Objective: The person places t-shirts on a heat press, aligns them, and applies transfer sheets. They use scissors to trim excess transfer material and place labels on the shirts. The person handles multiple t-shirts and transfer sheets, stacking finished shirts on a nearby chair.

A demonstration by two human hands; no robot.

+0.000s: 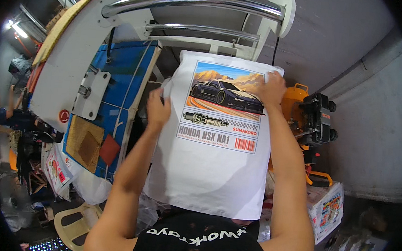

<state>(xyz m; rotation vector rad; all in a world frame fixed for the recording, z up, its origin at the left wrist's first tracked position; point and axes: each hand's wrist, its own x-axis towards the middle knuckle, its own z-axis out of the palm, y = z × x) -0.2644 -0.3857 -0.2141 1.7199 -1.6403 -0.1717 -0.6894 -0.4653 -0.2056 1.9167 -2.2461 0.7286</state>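
Note:
A white T-shirt (pixel 206 177) lies spread in front of me, its far end toward a machine frame. Its upper half carries a printed picture (pixel 224 92) of a dark sports car before orange mountains, with a spark plug, a checkered strip and lettering below. At the shirt's left edge, my left hand (pixel 158 108) is closed on the fabric, some fingers hidden by the edge. My right hand (pixel 273 89) reaches to the far right corner, its bent fingers closed on the cloth beside the print. What supports the shirt underneath is hidden.
A white machine frame with a chrome bar (pixel 195 3) arches across the far side. At left stands a blue panel (pixel 125 73) with brownish pads. An orange and black machine (pixel 313 114) is at right. A beige plastic chair (pixel 75 224) stands lower left; another person (pixel 13 112) is far left.

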